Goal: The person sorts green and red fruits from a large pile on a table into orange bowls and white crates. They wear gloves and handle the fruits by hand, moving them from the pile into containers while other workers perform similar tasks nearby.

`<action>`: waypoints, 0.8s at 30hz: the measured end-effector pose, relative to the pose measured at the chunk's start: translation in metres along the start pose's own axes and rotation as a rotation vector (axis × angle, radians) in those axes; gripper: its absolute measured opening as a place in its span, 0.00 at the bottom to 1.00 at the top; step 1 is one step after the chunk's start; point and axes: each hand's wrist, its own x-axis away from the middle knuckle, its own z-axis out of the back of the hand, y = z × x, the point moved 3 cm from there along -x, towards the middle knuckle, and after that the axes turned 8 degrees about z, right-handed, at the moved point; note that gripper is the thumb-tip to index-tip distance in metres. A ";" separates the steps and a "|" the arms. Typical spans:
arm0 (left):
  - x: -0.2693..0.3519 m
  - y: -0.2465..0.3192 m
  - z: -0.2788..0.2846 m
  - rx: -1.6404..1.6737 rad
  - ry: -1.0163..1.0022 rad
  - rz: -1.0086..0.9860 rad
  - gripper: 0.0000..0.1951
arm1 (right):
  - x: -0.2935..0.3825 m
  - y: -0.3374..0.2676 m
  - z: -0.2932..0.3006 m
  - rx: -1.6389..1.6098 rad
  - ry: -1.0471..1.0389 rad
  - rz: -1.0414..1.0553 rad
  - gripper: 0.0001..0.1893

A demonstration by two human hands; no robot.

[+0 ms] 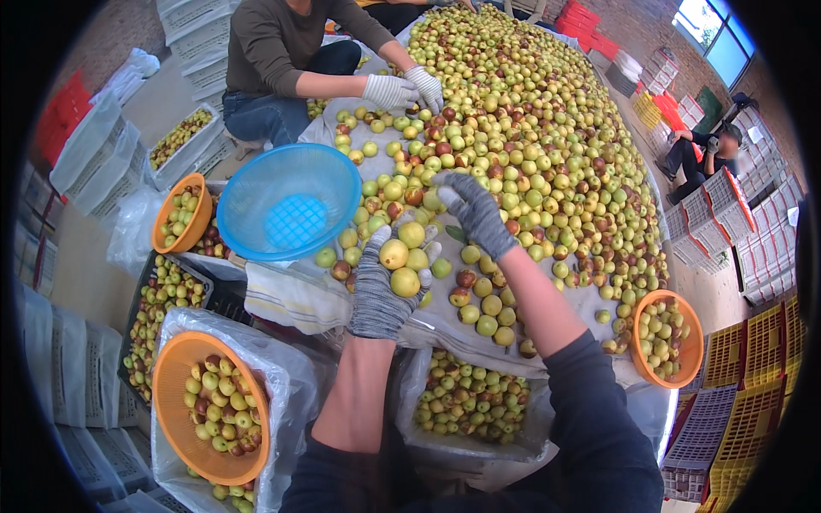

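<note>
My left hand (383, 292), in a grey knitted glove, is turned palm up and cradles several yellow-green jujubes (405, 282). To its right, my right hand (478, 215) wears a matching glove and reaches over the pile of jujubes (545, 154). Its fingertips are at a green jujube (432, 199); whether they grip it is unclear. Loose red-brown and green jujubes (486, 304) lie on the grey cloth (442, 320) below that hand. A blue plastic basket (288, 202), with no fruit visible inside, stands left of my hands.
A co-worker's white-gloved hands (404, 90) work at the pile's far left. Orange baskets of jujubes (211, 407) (667, 338) stand on both sides. A plastic-lined crate of jujubes (471, 397) is below the table edge. Another person (702, 157) sits by stacked crates (718, 211).
</note>
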 end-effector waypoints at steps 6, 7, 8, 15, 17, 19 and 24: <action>0.000 0.005 -0.002 0.064 -0.096 -0.023 0.26 | 0.019 0.131 0.046 0.846 -0.096 -0.272 0.27; 0.000 0.006 -0.002 0.065 -0.089 -0.027 0.26 | 0.029 0.129 0.043 0.837 -0.108 -0.236 0.28; 0.001 0.008 -0.002 0.065 -0.077 -0.040 0.26 | 0.037 0.126 0.041 0.829 -0.119 -0.201 0.28; 0.007 0.003 -0.001 0.121 -0.081 -0.017 0.24 | 0.131 0.073 0.033 0.684 -0.293 -0.011 0.26; 0.009 0.003 -0.001 0.153 -0.031 -0.019 0.23 | 0.152 0.043 0.036 0.687 -0.338 -0.012 0.26; 0.006 0.006 0.007 0.126 -0.015 -0.046 0.23 | 0.160 0.033 0.047 0.739 -0.387 0.006 0.27; 0.010 0.005 -0.005 0.135 0.139 -0.127 0.23 | 0.144 0.081 0.127 0.978 -0.032 -0.209 0.29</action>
